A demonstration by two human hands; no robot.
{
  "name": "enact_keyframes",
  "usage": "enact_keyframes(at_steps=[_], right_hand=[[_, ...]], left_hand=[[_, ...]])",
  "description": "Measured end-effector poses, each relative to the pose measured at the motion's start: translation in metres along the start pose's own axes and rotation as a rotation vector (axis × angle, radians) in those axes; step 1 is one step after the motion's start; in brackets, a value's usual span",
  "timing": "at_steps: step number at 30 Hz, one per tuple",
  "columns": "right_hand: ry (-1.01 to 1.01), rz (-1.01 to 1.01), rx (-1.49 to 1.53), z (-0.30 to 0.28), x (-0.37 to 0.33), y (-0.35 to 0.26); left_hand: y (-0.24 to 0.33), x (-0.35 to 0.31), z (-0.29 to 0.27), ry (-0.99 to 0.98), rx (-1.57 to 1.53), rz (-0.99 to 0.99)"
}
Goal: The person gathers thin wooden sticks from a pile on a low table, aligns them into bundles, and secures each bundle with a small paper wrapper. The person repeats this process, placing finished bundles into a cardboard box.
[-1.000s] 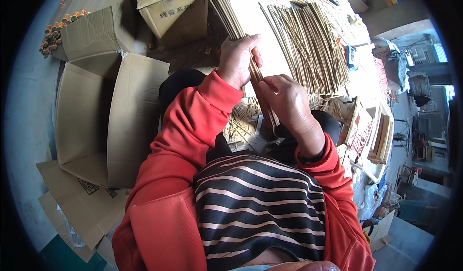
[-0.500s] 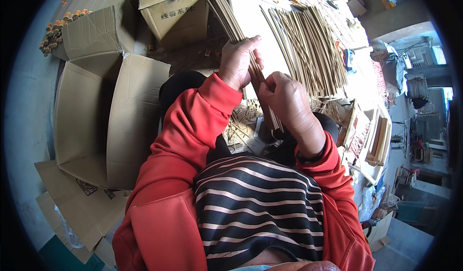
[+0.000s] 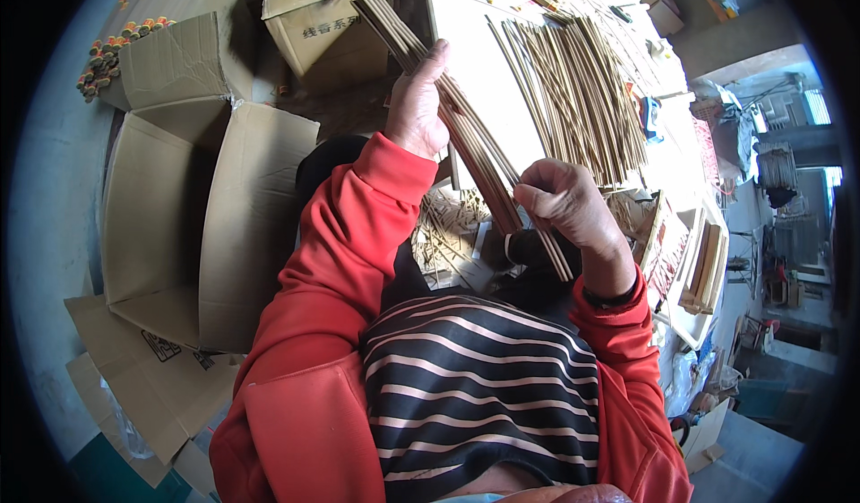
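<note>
A bundle of long, thin brown incense sticks [image 3: 477,158] slants across my lap, with my left hand [image 3: 417,109] wrapped round its upper part. Lower down, my right hand [image 3: 571,203] pinches a few incense sticks [image 3: 557,257] that fan away from the rest; their lower ends reach past the bundle's. A broad pile of loose incense sticks [image 3: 582,100] lies on the white tabletop [image 3: 466,19] just beyond my right hand.
An open cardboard box [image 3: 260,225] stands at my left, with a closed carton [image 3: 327,42] behind it. Capped tubes [image 3: 112,51] are stacked at the far left. Broken stick pieces [image 3: 443,234] lie below the bundle. Wooden trays [image 3: 703,266] sit at the right.
My right hand has moved right and down, drawing a few sticks apart from the bundle. My left hand has shifted slightly left and its thumb now points up along the sticks.
</note>
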State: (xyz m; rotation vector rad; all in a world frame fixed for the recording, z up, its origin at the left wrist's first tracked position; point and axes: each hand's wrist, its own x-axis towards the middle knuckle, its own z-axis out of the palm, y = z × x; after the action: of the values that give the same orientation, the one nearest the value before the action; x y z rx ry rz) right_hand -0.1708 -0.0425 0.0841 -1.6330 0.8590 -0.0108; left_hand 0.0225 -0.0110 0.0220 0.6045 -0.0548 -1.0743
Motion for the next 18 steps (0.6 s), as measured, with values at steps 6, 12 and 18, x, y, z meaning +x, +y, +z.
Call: enact_keyframes(at_steps=[6,12,18], right_hand=[[-0.002,-0.011,0.071,-0.019,-0.029,0.014],[0.262,-0.113,-0.128,-0.038,0.005,0.042],[0.503,-0.07,-0.792,-0.04,0.102,0.075]], left_hand=[[0.017,0.018,-0.022,0.059,-0.059,0.044],[0.021,0.022,-0.026,0.036,-0.013,0.015],[0.009,0.017,-0.016,-0.278,-0.016,-0.047]])
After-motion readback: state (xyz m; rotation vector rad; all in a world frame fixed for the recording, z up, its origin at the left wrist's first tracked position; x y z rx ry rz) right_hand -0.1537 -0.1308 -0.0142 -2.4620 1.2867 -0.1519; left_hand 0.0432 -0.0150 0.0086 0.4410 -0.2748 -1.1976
